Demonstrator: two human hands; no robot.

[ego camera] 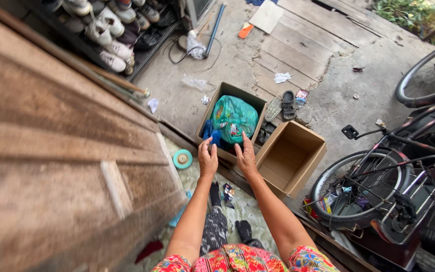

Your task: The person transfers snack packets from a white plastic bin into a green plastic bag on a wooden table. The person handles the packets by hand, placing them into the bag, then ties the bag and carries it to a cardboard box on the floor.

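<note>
A cardboard box (227, 121) is seen at the centre of the frame, standing on the concrete floor (227, 65), and both hands are held at its near edge. The left hand (207, 158) and the right hand (246, 155) are kept flat with fingers spread, so each grip is open and nothing is clasped; the fingertips are reaching the near rim, though contact cannot be confirmed. The box is filled by a bulging teal plastic bag (234, 117), with a blue bag (211, 133) tucked at its lower left. A wooden door (61, 151) fills the left of the frame. A bicycle (378, 186) is parked at the right. Just right of the hands, a second cardboard box (290, 158) lies open and empty. Shoes on a rack (112, 30) are seen at the upper left, and grey sandals (282, 106) lie just beyond the boxes.
</note>
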